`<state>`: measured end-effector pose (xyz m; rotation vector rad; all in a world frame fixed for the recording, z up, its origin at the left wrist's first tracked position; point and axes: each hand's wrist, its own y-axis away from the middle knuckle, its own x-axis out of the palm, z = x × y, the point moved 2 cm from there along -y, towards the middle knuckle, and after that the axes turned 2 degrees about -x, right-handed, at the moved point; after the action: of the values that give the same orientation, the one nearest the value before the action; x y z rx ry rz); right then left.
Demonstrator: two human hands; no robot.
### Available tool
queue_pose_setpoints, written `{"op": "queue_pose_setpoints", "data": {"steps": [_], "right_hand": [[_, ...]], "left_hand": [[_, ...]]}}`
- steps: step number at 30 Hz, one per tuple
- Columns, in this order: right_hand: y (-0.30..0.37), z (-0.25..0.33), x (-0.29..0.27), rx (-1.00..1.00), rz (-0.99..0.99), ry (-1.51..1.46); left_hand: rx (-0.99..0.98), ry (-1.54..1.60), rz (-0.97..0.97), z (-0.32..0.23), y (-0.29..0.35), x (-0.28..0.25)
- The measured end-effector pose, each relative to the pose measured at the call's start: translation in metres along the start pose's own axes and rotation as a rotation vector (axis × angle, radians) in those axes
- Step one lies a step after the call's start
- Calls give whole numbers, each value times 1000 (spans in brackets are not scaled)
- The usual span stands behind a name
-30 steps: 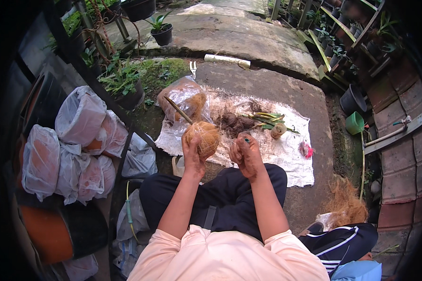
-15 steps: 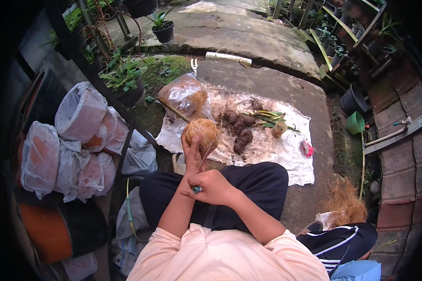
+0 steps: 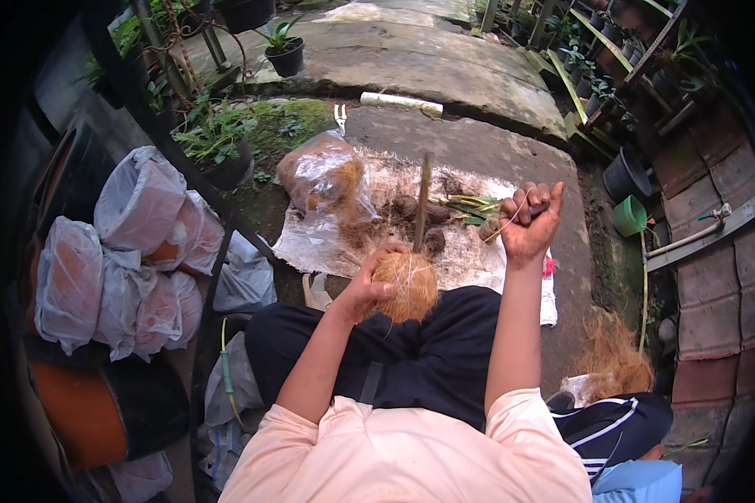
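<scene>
My left hand (image 3: 362, 292) is closed around the side of a brown coconut-fibre ball (image 3: 413, 289) above my lap. Pale string crosses the ball's surface, and a wooden stick (image 3: 424, 197) stands up out of its top. Out to the right, my right hand (image 3: 528, 225) is raised palm up with its fingers curled. A strand of string (image 3: 512, 220) runs over those fingers, and part of a dark object shows in the grip. A twine roll (image 3: 489, 228) lies just left of it on the mat.
A white woven mat (image 3: 310, 243) carries a plastic bag of fibre (image 3: 327, 176), dark clumps and green leaves (image 3: 478, 205). Bagged pots (image 3: 143, 201) stack at left. A person's leg (image 3: 608, 427) and loose fibre (image 3: 617, 356) are at lower right. A green pot (image 3: 629, 216) stands right.
My right hand has swung from beside my left wrist up and out to the right. The fibre ball has moved right and nearer my lap, its stick now upright instead of leaning left.
</scene>
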<state>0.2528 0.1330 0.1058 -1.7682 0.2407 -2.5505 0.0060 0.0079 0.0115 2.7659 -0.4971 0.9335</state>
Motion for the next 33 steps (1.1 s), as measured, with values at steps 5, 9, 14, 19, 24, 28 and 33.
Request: {"op": "queue_pose_setpoints", "data": {"steps": [5,9,14,19,24,28,33], "right_hand": [[-20,5,-42,-20,-283,132],[-22,-10,-89,7,-364,262],[-4,-71,-146,133,-559,602],[62,-156,-157,442,-375,911],[96,-181,-161,434,-327,1085],[78,-138,-138,342,-397,874],[65,-96,-97,148,-340,757]], "left_hand": [[-110,-65,163,-2,5,1],[-106,-16,204,0,9,3],[-33,215,269,-8,11,9],[125,335,242,-25,11,9],[331,556,-86,-7,7,-50],[340,773,-164,-16,1,-54],[270,746,-370,-10,-12,-47]]}}
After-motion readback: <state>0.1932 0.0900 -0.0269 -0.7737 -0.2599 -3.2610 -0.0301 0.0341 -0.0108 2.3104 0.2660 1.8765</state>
